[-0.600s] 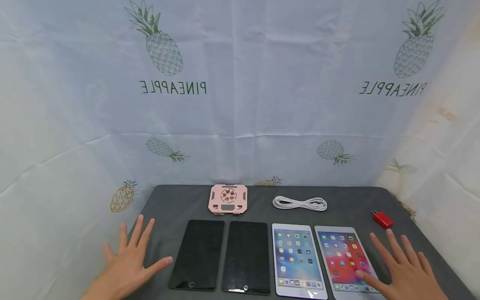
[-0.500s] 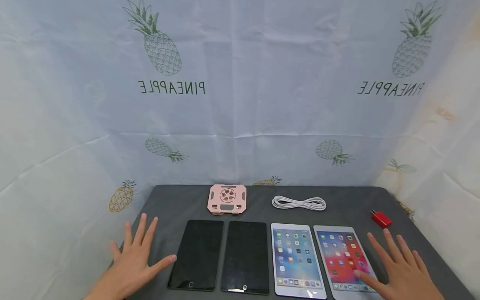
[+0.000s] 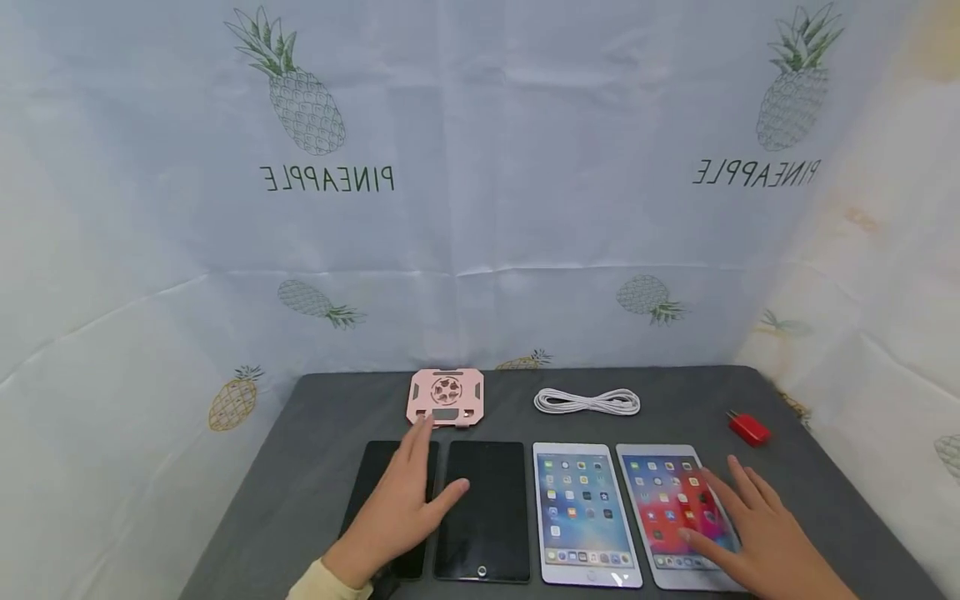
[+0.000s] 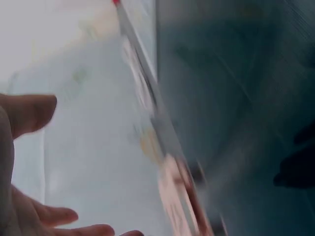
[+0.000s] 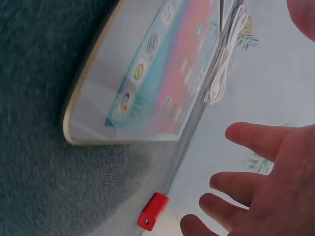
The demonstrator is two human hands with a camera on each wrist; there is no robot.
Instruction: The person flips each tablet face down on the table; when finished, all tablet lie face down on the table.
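Note:
Four tablets is more than I count, so several tablets lie in a row on the dark grey table. My left hand, fingers straight and thumb spread, is over the leftmost black tablet and covers part of it; its thumb reaches over the second black tablet. A white tablet with a lit blue screen lies to the right. Over the white tablet with a red and blue screen is my right hand, loosely spread and holding nothing. In the right wrist view its fingers are apart from that tablet.
Behind the row lie a pink folding stand, a coiled white cable and a red charger plug at the right. A pineapple-print cloth hangs behind the table.
My left hand has moved right from beside the row to over the black tablets. The right hand has shifted slightly left over the end white tablet. The head view has shifted a little.

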